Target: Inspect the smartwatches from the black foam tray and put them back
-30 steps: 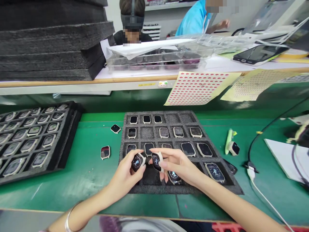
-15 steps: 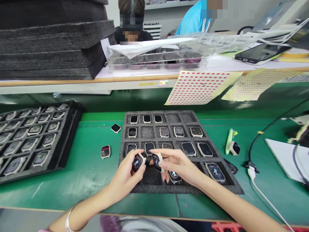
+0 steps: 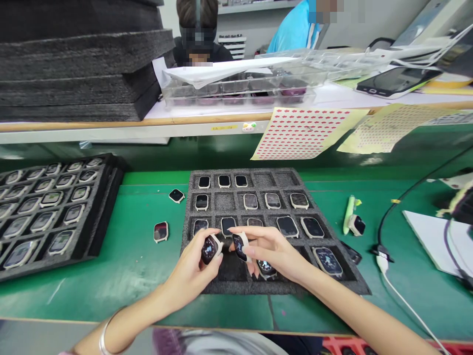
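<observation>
Keep left hand (image 3: pixel 194 268) pinched on one watch body (image 3: pixel 209 248) and right hand (image 3: pixel 271 251) on another watch body (image 3: pixel 239 246), screens up, steady over foam tray (image 3: pixel 284 288), clear of seated units.

A small watch body (image 3: pixel 209 248) with a lit screen is held up in the left hand (image 3: pixel 192 271), and a second watch body (image 3: pixel 240 246) is gripped in the right hand (image 3: pixel 275 251). Both hands are kept just above the front row of a dark foam tray (image 3: pixel 221 288) on the green table (image 3: pixel 129 261). More watches are laid in its compartments. Two loose watches (image 3: pixel 161 231) are seen beside the tray, and another filled tray (image 3: pixel 99 217) is placed at the far left.
</observation>
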`<state>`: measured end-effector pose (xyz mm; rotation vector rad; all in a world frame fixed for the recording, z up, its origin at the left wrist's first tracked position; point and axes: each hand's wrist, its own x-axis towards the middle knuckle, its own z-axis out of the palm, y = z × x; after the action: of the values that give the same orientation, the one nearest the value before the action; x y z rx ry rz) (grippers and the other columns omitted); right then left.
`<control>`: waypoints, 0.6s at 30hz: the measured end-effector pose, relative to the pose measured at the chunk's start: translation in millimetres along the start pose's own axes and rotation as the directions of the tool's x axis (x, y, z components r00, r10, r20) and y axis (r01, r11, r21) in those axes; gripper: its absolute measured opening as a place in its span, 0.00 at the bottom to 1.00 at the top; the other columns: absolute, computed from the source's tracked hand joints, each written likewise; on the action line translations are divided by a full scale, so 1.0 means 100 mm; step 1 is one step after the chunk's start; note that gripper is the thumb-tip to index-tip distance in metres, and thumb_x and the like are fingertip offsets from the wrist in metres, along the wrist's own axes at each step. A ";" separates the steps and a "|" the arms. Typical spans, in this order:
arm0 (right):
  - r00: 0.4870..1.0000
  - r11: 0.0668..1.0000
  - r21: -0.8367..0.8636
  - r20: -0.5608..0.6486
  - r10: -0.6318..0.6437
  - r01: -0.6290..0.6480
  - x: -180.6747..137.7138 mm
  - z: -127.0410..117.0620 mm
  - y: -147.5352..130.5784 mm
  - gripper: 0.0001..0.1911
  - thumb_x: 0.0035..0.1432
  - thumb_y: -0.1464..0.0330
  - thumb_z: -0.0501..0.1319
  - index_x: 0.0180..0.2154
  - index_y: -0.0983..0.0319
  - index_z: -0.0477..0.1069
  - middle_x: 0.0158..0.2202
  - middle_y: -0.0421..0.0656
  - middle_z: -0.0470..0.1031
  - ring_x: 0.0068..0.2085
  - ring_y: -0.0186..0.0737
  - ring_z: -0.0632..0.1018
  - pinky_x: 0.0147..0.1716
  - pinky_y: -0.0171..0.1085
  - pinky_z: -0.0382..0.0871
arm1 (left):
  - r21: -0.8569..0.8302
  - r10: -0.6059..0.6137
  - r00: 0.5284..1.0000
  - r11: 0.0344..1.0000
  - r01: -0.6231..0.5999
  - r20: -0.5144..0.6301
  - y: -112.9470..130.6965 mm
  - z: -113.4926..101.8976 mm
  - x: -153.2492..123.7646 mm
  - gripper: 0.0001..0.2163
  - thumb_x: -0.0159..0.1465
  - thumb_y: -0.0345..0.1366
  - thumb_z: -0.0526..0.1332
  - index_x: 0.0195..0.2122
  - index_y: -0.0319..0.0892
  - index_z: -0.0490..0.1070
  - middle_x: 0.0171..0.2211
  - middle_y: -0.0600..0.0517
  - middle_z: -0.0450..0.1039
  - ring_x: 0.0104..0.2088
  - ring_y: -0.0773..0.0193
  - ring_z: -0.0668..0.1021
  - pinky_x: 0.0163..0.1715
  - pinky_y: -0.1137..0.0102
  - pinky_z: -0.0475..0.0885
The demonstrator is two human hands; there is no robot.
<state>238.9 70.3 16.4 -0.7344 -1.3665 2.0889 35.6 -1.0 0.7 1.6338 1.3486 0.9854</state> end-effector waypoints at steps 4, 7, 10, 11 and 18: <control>1.000 1.000 0.002 -0.013 0.014 -0.014 0.00 0.00 0.00 0.24 0.53 0.67 0.67 0.52 0.65 0.70 0.35 0.46 0.76 0.22 0.31 0.76 0.18 0.30 0.72 | 0.002 -0.006 1.000 1.000 0.006 -0.019 0.00 -0.01 -0.01 0.18 0.64 0.32 0.55 0.55 0.46 0.60 0.50 0.48 0.67 0.49 0.58 0.71 0.46 0.69 0.66; 0.999 1.000 0.002 -0.033 0.003 -0.003 -0.01 0.00 -0.01 0.25 0.54 0.67 0.66 0.53 0.66 0.69 0.34 0.46 0.76 0.21 0.31 0.75 0.18 0.30 0.71 | 0.004 -0.004 0.999 1.000 0.004 -0.032 0.00 -0.01 -0.01 0.19 0.63 0.33 0.56 0.56 0.46 0.59 0.51 0.47 0.66 0.50 0.58 0.71 0.47 0.68 0.66; 0.999 1.000 -0.015 -0.031 0.015 -0.015 -0.01 0.00 -0.01 0.25 0.54 0.67 0.66 0.53 0.67 0.68 0.31 0.44 0.76 0.21 0.31 0.74 0.18 0.29 0.71 | 0.003 0.004 0.999 1.000 -0.004 -0.035 0.00 -0.01 -0.01 0.18 0.64 0.32 0.55 0.56 0.47 0.59 0.51 0.48 0.66 0.51 0.58 0.69 0.49 0.67 0.64; 0.999 1.000 -0.019 -0.031 0.015 -0.016 -0.01 0.00 -0.01 0.25 0.55 0.66 0.66 0.53 0.67 0.68 0.31 0.44 0.76 0.21 0.31 0.74 0.18 0.30 0.71 | 0.003 -0.003 0.999 1.000 0.003 -0.038 0.00 -0.01 0.00 0.18 0.64 0.32 0.55 0.56 0.47 0.58 0.51 0.48 0.66 0.50 0.58 0.70 0.49 0.67 0.65; 0.999 0.999 -0.024 -0.031 -0.022 0.021 -0.01 0.00 0.00 0.24 0.56 0.68 0.65 0.53 0.66 0.68 0.35 0.46 0.76 0.21 0.31 0.75 0.18 0.30 0.70 | 0.022 -0.024 0.997 0.999 0.026 -0.077 0.03 -0.04 -0.01 0.18 0.64 0.34 0.55 0.55 0.48 0.58 0.49 0.48 0.65 0.47 0.59 0.71 0.44 0.69 0.66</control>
<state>239.9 69.8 16.7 -0.7554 -1.3788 2.0397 33.2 -2.1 4.6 1.6070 1.4329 1.0300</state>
